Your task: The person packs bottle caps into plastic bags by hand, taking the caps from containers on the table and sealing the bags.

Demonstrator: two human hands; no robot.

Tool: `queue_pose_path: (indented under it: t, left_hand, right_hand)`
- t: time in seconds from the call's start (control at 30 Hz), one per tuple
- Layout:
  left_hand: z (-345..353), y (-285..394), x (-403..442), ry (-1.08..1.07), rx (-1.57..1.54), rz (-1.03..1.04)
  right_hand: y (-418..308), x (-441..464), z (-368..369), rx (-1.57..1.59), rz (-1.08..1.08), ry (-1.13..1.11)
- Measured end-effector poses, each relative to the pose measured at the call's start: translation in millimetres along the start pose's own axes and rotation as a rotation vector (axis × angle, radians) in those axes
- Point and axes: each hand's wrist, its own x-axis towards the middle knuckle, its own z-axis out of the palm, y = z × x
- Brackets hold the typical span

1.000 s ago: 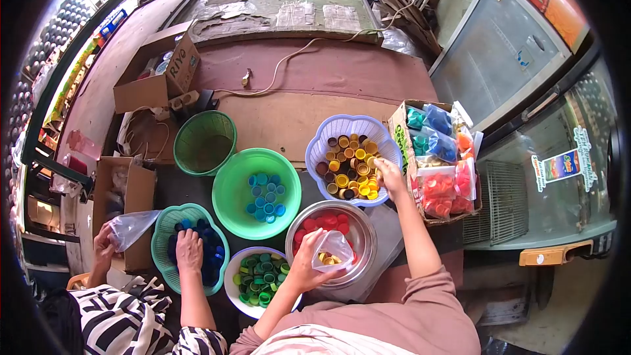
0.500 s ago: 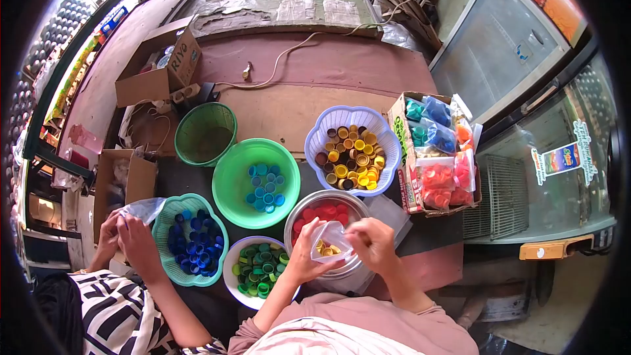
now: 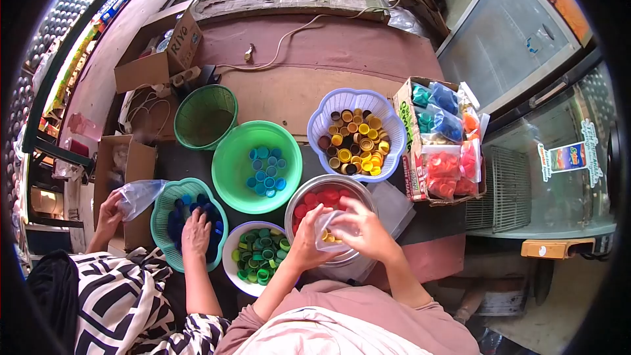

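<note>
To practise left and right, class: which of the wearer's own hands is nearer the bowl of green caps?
Left. The left hand, holding a clear bag, is just right of the bowl; the right hand is farther right, at the bag's mouth.

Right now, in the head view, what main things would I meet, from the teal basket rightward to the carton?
Teal basket, white bowl, wearer's left hand, wearer's right hand, carton of filled bags

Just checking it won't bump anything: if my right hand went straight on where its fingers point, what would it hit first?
Likely the clear plastic bag, held in your left hand; your right hand points across its mouth, though whether they touch is unclear.
</note>
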Motion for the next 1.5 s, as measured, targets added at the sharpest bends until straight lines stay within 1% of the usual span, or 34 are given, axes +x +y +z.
queue_pose_path:
  t: [0.03,0.07,0.1,0.13,0.17,0.2,0.23,0.27,0.3,0.33,0.37,0.43,0.47,0.5,0.53,0.6,0.63,0.73,0.77,0.83,0.87,0.9,0.93,1.0,1.13,1.2,1.33,1.5]
  left_hand:
    - [1.5,-2.2,-1.2,-0.004,0.024,0.025]
    - [2.4,-3.0,-3.1,-0.008,0.050,0.051]
    - [1.1,3.4,-1.1,0.056,0.031,0.101]
    - [-6.9,9.9,4.8,0.075,0.023,0.152]
    - [-10.7,3.0,1.2,0.174,-0.044,0.158]
    - [-12.3,-2.1,0.5,0.273,-0.112,0.168]
    - [-8.4,-4.8,-0.3,0.442,-0.310,0.046]
    - [-4.9,-8.2,0.4,0.609,-0.421,-0.146]
    - [-7.0,-18.7,-2.8,0.601,-0.607,-0.237]
    - [-11.4,-23.0,-5.6,0.588,-0.790,-0.329]
    - [-7.1,-24.1,-9.6,0.519,-1.102,-0.393]
    - [-4.5,-12.4,-21.6,0.270,-1.317,-0.407]
    - [-0.3,-2.4,-26.7,0.179,-1.419,-0.373]
    - [2.6,11.7,-29.7,0.083,-1.515,-0.346]
    - [2.1,27.3,-30.4,0.076,-1.473,-0.352]
    - [1.1,48.1,-32.5,0.056,-1.388,-0.360]
    - [1.0,40.2,-38.7,0.052,-1.359,-0.416]
    - [0.2,44.2,-47.7,0.082,-1.102,-0.451]
    - [0.4,35.8,-51.8,0.066,-1.173,-0.448]
    - [-4.6,49.9,-51.0,0.033,-1.154,-0.375]
    - [-6.4,56.9,-51.7,0.017,-1.143,-0.339]
    - [-6.8,60.0,-54.5,0.015,-1.204,-0.357]
    - [-5.7,59.4,-57.4,0.016,-1.186,-0.380]
    - [-3.0,55.4,-62.8,0.015,-1.146,-0.428]
    - [1.2,57.6,-67.5,0.000,-1.147,-0.426]
    - [1.0,59.7,-69.1,0.009,-1.150,-0.441]
    - [0.9,47.8,-73.6,-0.009,-1.060,-0.381]
    - [2.5,46.0,-78.8,-0.032,-1.008,-0.331]
  right_hand:
    - [4.6,0.0,-1.9,-0.022,-0.003,-0.121]
    - [5.5,-0.9,-2.1,0.053,0.014,-0.102]
    - [1.6,0.0,-3.7,0.127,0.029,-0.083]
    - [-5.2,1.6,-6.4,0.200,0.042,-0.065]
    - [-16.1,0.3,-12.5,0.248,0.074,-0.059]
    - [-17.1,-1.2,-16.1,0.367,0.121,-0.097]
    - [-22.1,-4.2,-21.3,0.549,0.153,-0.111]
    - [-30.0,-6.7,-26.5,0.730,0.185,-0.127]
    - [-27.6,-9.7,-28.1,0.844,0.138,-0.089]
    - [-16.8,-11.5,-26.3,0.962,0.075,-0.107]
    - [-12.3,-19.1,-26.8,1.266,0.070,-0.069]
    - [-3.4,-28.5,-22.6,1.614,0.148,0.235]
    - [16.4,-32.1,-25.7,1.721,-0.033,0.034]
    - [13.4,-36.7,-25.4,1.750,0.009,0.122]
    - [10.6,-42.3,-25.5,1.776,0.051,0.213]
    - [22.7,-52.5,-25.2,1.724,0.062,0.287]
    - [28.4,-59.1,-25.6,1.699,0.068,0.324]
    - [33.4,-83.8,-28.0,1.598,0.122,0.316]
    - [34.6,-90.6,-27.2,1.572,0.126,0.334]
    - [39.4,-102.2,-24.7,1.517,0.136,0.369]
    - [42.4,-106.7,-23.3,1.479,0.091,0.353]
    - [45.7,-110.0,-21.6,1.441,0.046,0.338]
    - [47.8,-113.1,-20.0,1.406,0.001,0.323]
    - [50.2,-117.3,-19.5,1.389,0.010,0.326]
    - [55.3,-127.5,-14.9,1.344,0.014,0.400]
    - [51.8,-133.8,-15.6,1.327,-0.010,0.397]
    - [34.6,-142.0,-17.5,1.289,-0.023,0.357]
    - [23.9,-146.9,-16.7,1.307,0.005,0.408]
